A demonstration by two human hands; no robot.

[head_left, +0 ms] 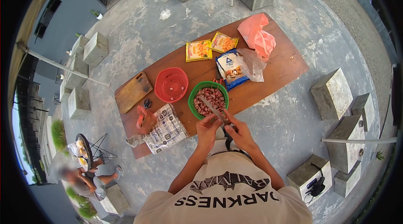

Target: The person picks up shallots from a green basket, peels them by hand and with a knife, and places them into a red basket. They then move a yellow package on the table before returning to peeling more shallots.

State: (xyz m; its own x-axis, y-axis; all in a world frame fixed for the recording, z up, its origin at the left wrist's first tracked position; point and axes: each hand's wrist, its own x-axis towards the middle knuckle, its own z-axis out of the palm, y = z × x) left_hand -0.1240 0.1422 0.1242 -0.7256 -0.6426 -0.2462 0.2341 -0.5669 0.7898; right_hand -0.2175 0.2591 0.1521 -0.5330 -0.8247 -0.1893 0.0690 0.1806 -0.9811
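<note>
My left hand (208, 128) and my right hand (241, 133) meet at the table's near edge, in front of a green basket (191, 109). Between them they grip a long, narrow, grey blade-like strip (212, 106), fingers closed around its near end. Its far end slants up and left over the basket. Whether it is a knife or a strip of some other material I cannot make out. Small chunks of dark red meat (215, 97) fill much of the basket. Just left of it stands a red basket (158, 83) with a few pale bits inside.
On the wooden table (277, 73) are a cutting board (133, 92), scissors (147, 103), printed paper (167, 134), an orange-red bag (146, 120), yellow packets (198, 50), a blue-and-white packet (231, 69) and a pink bag (256, 33). A person (90, 182) sits at lower left. Concrete blocks (331, 94) stand around.
</note>
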